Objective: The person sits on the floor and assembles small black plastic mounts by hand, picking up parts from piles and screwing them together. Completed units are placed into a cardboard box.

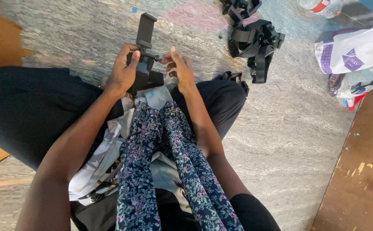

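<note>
Standing upright between both hands (152, 68), phone clamp (145, 32), long axis away from the body

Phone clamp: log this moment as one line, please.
left hand grips phone clamp body | right hand fingers pinch its side screw | strap harness on floor, untouched

phone clamp (145, 42): matt black plastic, upper centre | strap harness (255, 40): black woven webbing, plastic buckles, upper right | floral cloth (169, 162): soft printed fabric, lower centre | floor (289, 137): grey marbled, smooth | bag (353, 51): glossy white plastic, right edge
</note>
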